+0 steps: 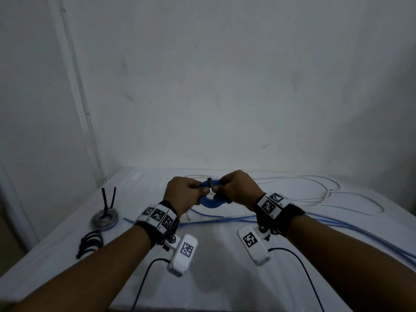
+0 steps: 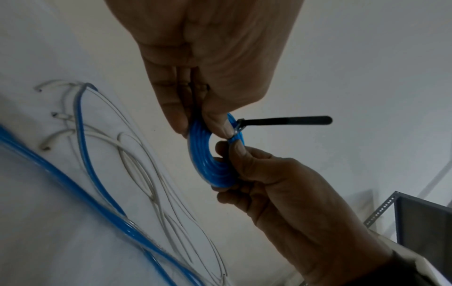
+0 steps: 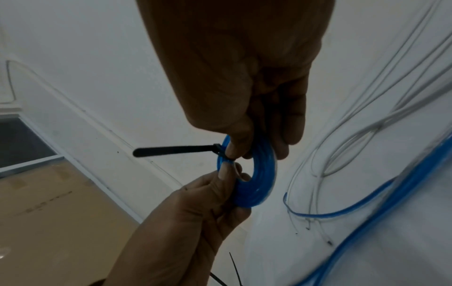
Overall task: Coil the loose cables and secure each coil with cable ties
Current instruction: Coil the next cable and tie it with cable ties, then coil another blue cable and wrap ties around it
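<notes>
A small coil of blue cable (image 1: 208,202) (image 2: 208,154) (image 3: 259,183) hangs between both hands above the white table (image 1: 225,255). A black cable tie (image 1: 209,182) is looped round the coil's top. Its free tail (image 2: 286,120) (image 3: 171,151) sticks straight out to the side. My left hand (image 1: 202,188) (image 2: 199,128) (image 3: 234,174) pinches the coil just beside the tie's head. My right hand (image 1: 217,186) (image 2: 228,152) (image 3: 257,152) pinches the coil on the tie's other side, thumb against the band. The blue cable's loose run (image 1: 337,224) trails off to the right.
A finished clear coil (image 1: 104,218) with two black tie tails standing up lies at the left. A bundle of spare black ties (image 1: 90,242) lies nearer me. A loose white cable (image 1: 326,192) sprawls at the back right. The wall stands close behind the table.
</notes>
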